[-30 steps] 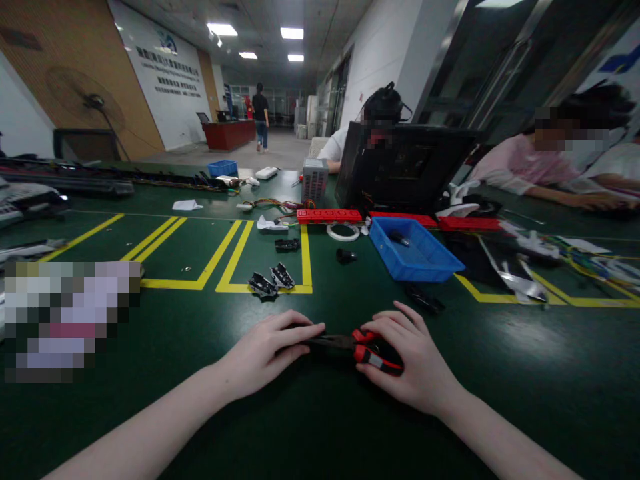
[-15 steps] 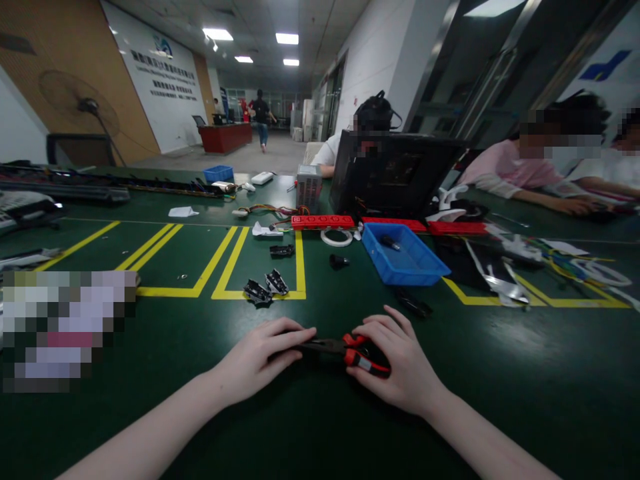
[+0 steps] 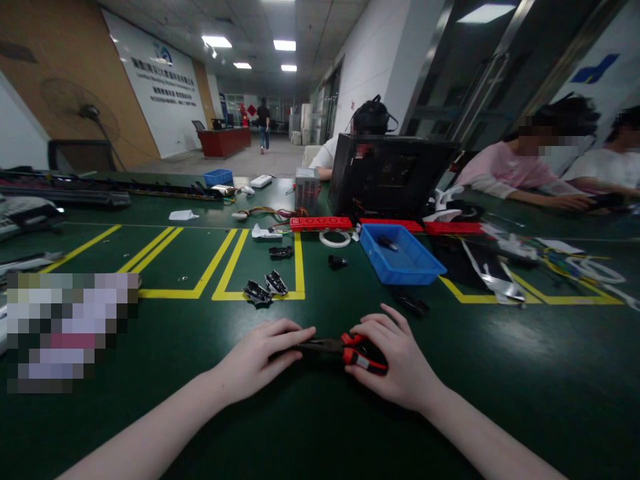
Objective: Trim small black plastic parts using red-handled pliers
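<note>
A pair of pliers [image 3: 345, 349] with red and black handles lies on the green table [image 3: 525, 393] in front of me. My right hand [image 3: 395, 363] is wrapped over its red handles. My left hand [image 3: 263, 357] rests palm down over the dark jaw end, fingers curled over something I cannot make out. Both hands sit on the table surface.
A blue bin [image 3: 400, 253] stands beyond my right hand, with a black strip [image 3: 411, 305] in front of it. Small black parts [image 3: 265, 288] lie on the yellow lines [image 3: 225, 267]. A black computer case [image 3: 390, 175], red power strips [image 3: 320, 223] and other people are at the far side.
My hands and the pliers keep their hold. The view has shifted slightly, so everything sits a little lower and to the left.
</note>
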Tool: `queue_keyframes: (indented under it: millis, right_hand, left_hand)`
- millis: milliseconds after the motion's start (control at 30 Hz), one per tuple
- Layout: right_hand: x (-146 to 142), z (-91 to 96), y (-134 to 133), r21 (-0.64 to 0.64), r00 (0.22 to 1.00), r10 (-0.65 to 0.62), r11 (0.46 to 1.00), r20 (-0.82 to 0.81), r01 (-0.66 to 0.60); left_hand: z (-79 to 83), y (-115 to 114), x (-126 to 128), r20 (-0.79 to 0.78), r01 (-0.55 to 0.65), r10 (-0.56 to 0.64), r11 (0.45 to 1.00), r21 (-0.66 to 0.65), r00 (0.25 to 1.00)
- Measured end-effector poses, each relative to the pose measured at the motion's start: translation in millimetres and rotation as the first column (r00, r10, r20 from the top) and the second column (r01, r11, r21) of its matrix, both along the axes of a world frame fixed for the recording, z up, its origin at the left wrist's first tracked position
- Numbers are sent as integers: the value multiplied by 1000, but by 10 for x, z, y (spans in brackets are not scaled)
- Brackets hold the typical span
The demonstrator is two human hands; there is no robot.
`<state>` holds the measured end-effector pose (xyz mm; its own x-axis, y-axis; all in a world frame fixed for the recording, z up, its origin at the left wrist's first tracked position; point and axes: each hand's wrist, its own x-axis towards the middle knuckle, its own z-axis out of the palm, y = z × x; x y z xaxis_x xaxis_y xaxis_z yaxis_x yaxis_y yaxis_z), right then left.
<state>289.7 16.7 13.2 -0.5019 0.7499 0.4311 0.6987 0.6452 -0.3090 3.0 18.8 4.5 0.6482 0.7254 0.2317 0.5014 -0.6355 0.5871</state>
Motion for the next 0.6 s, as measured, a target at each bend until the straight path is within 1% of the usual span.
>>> queue_keyframes:
  millis: [167,400,600]
  right_hand:
    - [-5,5,-3,-9,1000,20,1000,13,-20]
    - [-3,8,-10,-37,1000,16,999,8,-15]
    - [-20,35,-20,-15,999,11,1000,48,-10]
  left_hand:
    - [-3,-2,-2,-17,7,-7,1000,4,1000]
    - [21,-4,29,-46,1,-1,1000,-9,999]
    - [19,-2,31,-41,7,-7,1000,1,999]
